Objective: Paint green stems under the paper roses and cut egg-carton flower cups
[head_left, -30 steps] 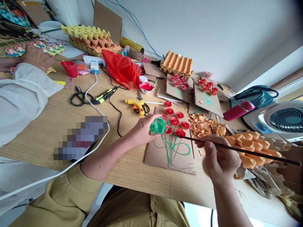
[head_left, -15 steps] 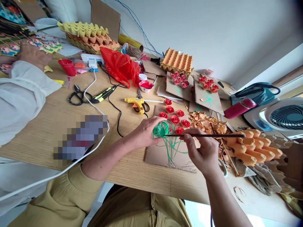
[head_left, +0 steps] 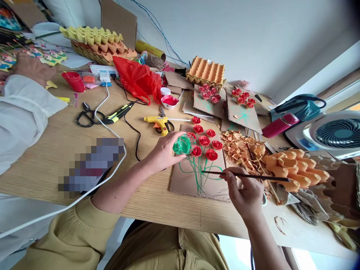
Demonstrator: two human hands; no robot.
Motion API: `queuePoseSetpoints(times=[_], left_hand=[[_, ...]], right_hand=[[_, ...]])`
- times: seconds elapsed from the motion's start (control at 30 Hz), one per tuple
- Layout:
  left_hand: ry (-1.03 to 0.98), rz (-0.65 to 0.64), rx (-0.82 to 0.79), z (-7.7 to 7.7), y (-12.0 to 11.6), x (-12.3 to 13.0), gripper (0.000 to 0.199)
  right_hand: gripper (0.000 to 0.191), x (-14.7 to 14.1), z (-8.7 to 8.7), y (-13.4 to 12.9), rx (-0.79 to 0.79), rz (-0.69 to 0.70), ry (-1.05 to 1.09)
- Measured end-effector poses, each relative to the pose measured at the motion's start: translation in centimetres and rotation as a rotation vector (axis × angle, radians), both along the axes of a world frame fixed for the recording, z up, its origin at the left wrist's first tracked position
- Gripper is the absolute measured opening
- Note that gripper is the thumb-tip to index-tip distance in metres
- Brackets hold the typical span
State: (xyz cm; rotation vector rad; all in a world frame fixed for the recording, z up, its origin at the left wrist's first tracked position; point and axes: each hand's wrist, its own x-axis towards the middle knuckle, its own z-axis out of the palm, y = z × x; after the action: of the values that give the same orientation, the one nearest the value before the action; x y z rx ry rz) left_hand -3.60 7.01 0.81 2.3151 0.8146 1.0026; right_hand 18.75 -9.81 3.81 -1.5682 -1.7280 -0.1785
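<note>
In my left hand (head_left: 165, 153) is a small clear cup of green paint (head_left: 182, 144), tilted, its opening facing me. My right hand (head_left: 244, 189) pinches a thin dark paintbrush (head_left: 253, 175), whose tip is over the green painted stems. Beneath both hands lies a cardboard sheet (head_left: 182, 183) with several red paper roses (head_left: 204, 140) on its upper part and green lines below them. The cup hides part of the roses on the left.
A yellow glue gun (head_left: 158, 122), a bowl of red paint (head_left: 170, 101), scissors (head_left: 86, 115) and a utility knife (head_left: 119, 112) lie behind and left. Right are orange scraps (head_left: 239, 150), egg cartons (head_left: 292, 168) and a fan (head_left: 337, 131). A co-worker's hand (head_left: 33, 69) is far left.
The brush has come out of the green paint cup and moved down to the cardboard's stems. My left hand has shifted slightly left and up with the cup.
</note>
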Motion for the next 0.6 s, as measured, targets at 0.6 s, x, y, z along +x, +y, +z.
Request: queuePoseSetpoints(times=[0.6], left_hand=[[0.031, -0.019, -0.01, -0.2, 0.1, 0.0, 0.064]], right_hand=[[0.012, 1.0, 0.6, -2.1, -0.129, 0.132, -0.101]])
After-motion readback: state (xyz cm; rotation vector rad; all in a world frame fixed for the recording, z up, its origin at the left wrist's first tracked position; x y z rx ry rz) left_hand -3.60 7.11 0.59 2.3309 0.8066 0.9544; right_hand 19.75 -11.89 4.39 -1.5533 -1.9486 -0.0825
